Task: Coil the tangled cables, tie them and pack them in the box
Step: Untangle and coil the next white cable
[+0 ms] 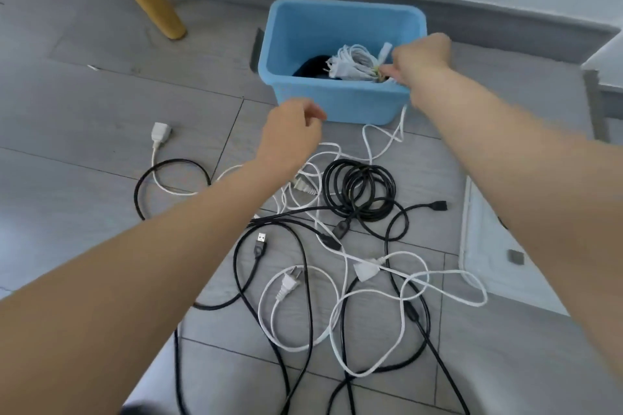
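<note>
While the floor (101,104) is carrying most of the tangle, I am watching the blue box (340,101) first, since it is the biggest thing near the fingers. My right hand (418,61) is reaching over its near right rim, fingers pinched narrow on the white coiled bundle (354,64) that is sitting inside, just left of those fingers, against something black lower in the box. A white cable (384,141) is hanging down outside the box wall, right below those fingers, and trailing into the pile; I cannot tell whether it belongs to the bundle. If it does, I am judging that letting go now risks its weight dragging the coil loose or pulling it back over the rim.

The loose black and white cables (337,280) are lying crossed over each other well behind both hands, nearer me. Lifting one strand is likely to be hauling the others along and tightening the knots.

The black coil (359,190) is resting just behind and right of my left hand (293,135), whose fingers are curling loosely and holding nothing I can make out. That coil shows no tie, so grabbing it carelessly could be springing it open.

The white plug (303,186) is lying right beside my left wrist, where it could be snagging a loop.
</note>
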